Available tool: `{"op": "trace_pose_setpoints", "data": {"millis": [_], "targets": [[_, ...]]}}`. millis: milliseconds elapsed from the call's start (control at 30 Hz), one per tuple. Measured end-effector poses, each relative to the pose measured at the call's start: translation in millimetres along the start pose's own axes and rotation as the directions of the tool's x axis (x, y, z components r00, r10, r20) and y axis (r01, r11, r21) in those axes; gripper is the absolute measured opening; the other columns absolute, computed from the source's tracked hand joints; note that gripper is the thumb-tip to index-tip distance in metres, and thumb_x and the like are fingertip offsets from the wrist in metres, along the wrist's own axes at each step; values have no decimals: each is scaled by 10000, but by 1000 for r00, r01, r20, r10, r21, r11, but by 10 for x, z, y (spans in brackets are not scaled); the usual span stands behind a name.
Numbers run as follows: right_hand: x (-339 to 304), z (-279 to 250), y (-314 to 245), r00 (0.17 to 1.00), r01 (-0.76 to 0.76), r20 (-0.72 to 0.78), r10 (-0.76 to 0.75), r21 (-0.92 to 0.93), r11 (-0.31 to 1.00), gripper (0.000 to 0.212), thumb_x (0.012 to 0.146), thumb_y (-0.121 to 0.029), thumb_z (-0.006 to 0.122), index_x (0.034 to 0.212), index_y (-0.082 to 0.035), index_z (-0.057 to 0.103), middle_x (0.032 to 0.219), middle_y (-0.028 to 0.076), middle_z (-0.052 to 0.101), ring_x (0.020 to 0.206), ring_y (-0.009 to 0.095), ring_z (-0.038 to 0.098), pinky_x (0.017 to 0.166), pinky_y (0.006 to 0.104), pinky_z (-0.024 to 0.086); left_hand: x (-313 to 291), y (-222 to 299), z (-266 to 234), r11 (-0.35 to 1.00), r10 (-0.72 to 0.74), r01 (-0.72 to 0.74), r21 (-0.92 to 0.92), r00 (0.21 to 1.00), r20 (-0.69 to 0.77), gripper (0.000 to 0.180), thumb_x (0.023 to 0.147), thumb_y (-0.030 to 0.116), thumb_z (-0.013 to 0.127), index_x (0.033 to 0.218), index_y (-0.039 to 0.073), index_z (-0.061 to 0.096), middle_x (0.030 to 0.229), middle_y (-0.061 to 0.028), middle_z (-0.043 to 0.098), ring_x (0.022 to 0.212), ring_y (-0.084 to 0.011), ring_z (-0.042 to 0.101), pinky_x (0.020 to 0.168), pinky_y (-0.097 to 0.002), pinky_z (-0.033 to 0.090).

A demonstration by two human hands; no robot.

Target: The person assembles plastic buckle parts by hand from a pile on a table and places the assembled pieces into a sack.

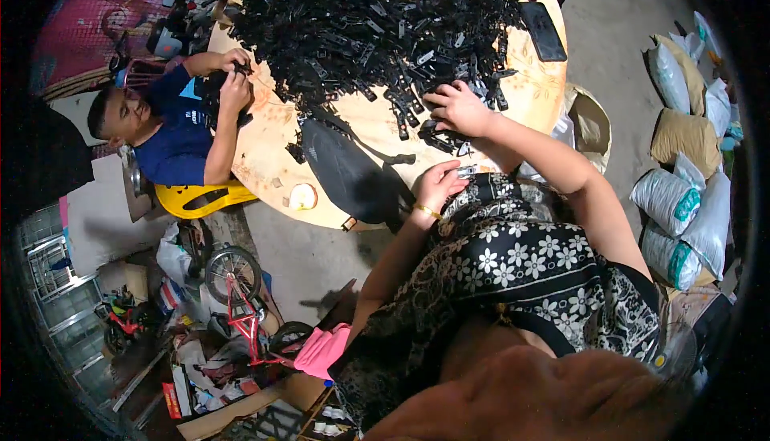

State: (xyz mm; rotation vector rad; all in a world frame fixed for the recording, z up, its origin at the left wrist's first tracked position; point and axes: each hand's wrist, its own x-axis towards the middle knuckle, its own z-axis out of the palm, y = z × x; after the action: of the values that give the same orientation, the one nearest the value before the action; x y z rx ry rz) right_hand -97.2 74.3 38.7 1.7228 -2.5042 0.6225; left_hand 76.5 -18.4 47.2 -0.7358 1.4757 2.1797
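On round table (277, 132), right hand (459, 108) grasping black parts (377, 24); left hand (437, 184) pinching small piece (467, 171) (mostly hidden).

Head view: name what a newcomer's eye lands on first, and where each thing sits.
A big heap of small black parts covers the far half of the round wooden table. The right hand reaches into the heap's near edge, while the left hand holds a small pale piece close to the lap. At the table's left side, another person works on black parts too.
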Motion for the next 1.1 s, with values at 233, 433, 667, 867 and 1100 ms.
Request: {"op": "trace_pose_setpoints", "data": {"millis": [233, 433, 667, 867, 1100], "targets": [[100, -268, 246, 928, -188, -283, 242, 202, 961, 141, 708, -120, 529, 828, -75, 589, 814, 36, 581, 742, 233, 531, 715, 346, 389, -26, 7, 15, 999, 32, -33, -39, 999, -35, 282, 861, 111, 426, 1099, -40, 420, 941, -140, 533, 792, -209, 581, 698, -276, 478], [557, -248, 542, 949, -315, -59, 310, -119, 942, 206, 682, -99, 490, 870, -77, 570, 896, 49, 530, 867, 239, 472, 721, 342, 393, 14, 174, 159, 999, 25, -26, -23, 999, -31, 271, 860, 99, 422, 1093, -41, 420, 958, -140, 525, 817, -224, 579, 728, -291, 480], [371, -370, 512, 931, -260, -186, 314, 266, 928, 155, 683, -138, 561, 800, -40, 537, 727, 74, 559, 720, 208, 537, 681, 341, 424, 162, 357, 22, 966, 258, -259, 2, 962, -87, 233, 853, 114, 440, 1035, -29, 460, 918, -125, 540, 776, -211, 587, 652, -270, 500], [-224, -769, 54, 914, -397, 355, 199, 882, 252, 241, 796, -135, 442, 1001, -38, 526, 713, 28, 565, 594, 79, 503, 519, 214, 426, 73, 965, 216, 537, 713, -540, 648, 701, -7, 390, 778, 107, 554, 1137, 15, 432, 770, -110, 574, 632, -172, 562, 554, -277, 439], [-703, -612, -238, 882, -389, 249, 399, 863, 322, 215, 820, -186, 499, 931, -14, 566, 646, 27, 581, 568, 78, 524, 538, 227, 436, 250, 755, 195, 111, 710, -606, 788, 603, 364, 113, 772, 72, 523, 854, 0, 557, 733, -138, 549, 613, -248, 546, 549, -299, 432]]}}
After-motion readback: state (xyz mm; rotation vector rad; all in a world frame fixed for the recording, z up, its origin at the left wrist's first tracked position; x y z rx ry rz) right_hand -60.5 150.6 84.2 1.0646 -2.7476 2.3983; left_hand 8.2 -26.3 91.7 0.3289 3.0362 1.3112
